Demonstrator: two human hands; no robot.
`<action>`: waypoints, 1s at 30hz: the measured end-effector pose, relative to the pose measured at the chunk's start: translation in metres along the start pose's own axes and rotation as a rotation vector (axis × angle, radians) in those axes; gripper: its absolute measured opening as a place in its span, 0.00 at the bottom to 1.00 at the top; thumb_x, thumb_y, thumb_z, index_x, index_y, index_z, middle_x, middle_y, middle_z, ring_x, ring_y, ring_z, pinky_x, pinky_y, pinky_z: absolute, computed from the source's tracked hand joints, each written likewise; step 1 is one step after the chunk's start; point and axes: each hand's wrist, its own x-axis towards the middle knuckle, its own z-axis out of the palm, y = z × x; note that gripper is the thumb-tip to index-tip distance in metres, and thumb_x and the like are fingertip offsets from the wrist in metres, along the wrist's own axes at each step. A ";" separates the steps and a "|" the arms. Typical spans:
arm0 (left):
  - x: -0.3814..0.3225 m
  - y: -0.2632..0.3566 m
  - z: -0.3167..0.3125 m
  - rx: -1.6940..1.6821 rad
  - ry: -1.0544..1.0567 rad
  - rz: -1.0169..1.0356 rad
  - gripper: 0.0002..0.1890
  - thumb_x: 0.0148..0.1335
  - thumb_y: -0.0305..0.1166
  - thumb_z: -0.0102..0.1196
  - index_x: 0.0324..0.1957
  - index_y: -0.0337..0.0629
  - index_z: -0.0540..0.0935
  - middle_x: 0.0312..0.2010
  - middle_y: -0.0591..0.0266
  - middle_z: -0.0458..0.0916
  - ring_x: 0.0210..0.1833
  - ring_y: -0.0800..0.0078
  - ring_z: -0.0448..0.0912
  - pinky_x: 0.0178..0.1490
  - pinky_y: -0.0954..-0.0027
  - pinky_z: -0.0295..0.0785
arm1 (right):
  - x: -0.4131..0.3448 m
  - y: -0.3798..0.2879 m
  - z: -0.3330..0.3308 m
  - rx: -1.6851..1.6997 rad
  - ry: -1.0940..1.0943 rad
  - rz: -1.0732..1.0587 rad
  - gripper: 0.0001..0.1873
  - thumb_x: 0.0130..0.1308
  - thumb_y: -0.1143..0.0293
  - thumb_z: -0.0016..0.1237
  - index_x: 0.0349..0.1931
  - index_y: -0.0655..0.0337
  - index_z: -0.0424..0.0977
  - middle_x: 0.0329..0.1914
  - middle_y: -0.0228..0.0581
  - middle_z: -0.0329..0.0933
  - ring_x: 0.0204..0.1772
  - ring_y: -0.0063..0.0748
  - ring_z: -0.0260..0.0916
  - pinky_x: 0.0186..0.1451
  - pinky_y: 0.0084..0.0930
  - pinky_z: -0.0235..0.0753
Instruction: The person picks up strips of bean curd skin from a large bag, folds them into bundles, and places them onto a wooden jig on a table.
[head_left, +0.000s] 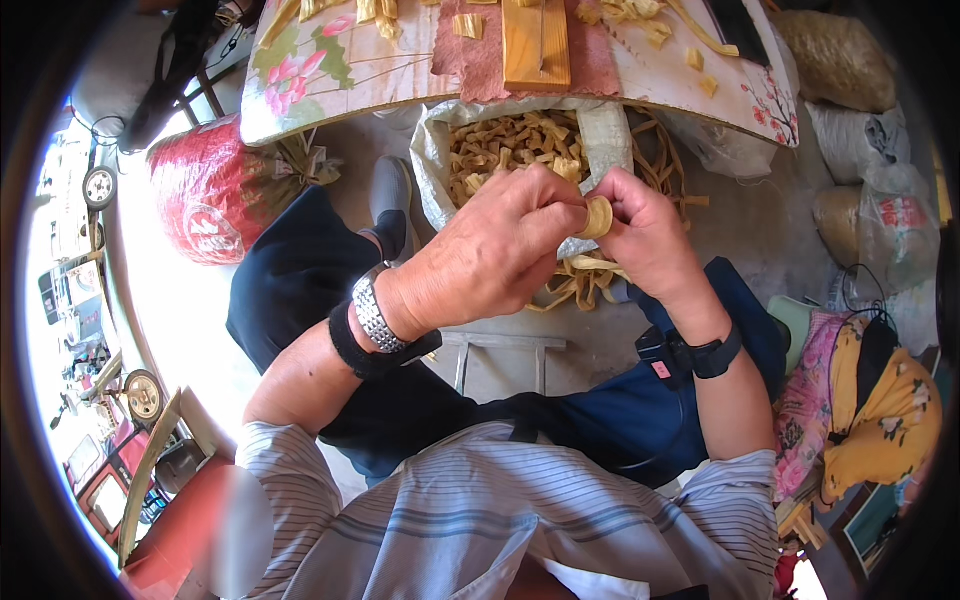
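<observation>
Above the open mouth of a white woven sack (431, 161), both hands meet at a small yellow roll of strip-like material (598, 217). My left hand (487, 251) grips the roll from the left, its fingers curled and partly hiding it. From the right, my right hand (649, 236) pinches the same roll between thumb and fingers. Many short yellowish-brown pieces (517, 142) fill the sack. Beyond it, a wooden block (536, 45) with a thin metal rod along its top lies on a reddish cloth (472, 64) on a flower-printed board (390, 90).
Loose yellow pieces (469, 26) lie on the board. Long strips (585, 281) hang or lie below and beside the sack. A red bulging sack (202, 195) stands left, several filled bags (836, 60) right. A low metal frame (502, 343) is between the legs.
</observation>
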 end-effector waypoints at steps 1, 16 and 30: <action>-0.002 0.002 0.000 0.087 -0.022 -0.007 0.19 0.52 0.18 0.59 0.49 0.39 0.79 0.45 0.55 0.75 0.47 0.56 0.76 0.54 0.59 0.72 | 0.000 0.000 -0.001 0.053 -0.063 0.000 0.11 0.72 0.71 0.58 0.48 0.64 0.73 0.37 0.24 0.77 0.41 0.11 0.69 0.44 0.19 0.74; -0.034 -0.004 -0.024 0.071 -0.421 -0.253 0.09 0.60 0.29 0.66 0.41 0.39 0.83 0.44 0.55 0.76 0.48 0.58 0.77 0.54 0.59 0.71 | -0.019 0.027 -0.030 -0.017 -0.433 0.182 0.11 0.76 0.63 0.51 0.46 0.63 0.78 0.35 0.36 0.81 0.38 0.22 0.76 0.44 0.24 0.76; -0.027 -0.001 -0.025 -0.412 -0.501 -0.532 0.18 0.74 0.42 0.56 0.54 0.37 0.80 0.27 0.49 0.80 0.29 0.61 0.78 0.36 0.63 0.72 | -0.022 0.006 -0.033 -0.196 -0.295 -0.155 0.09 0.75 0.64 0.53 0.44 0.60 0.78 0.29 0.38 0.80 0.32 0.31 0.78 0.37 0.27 0.76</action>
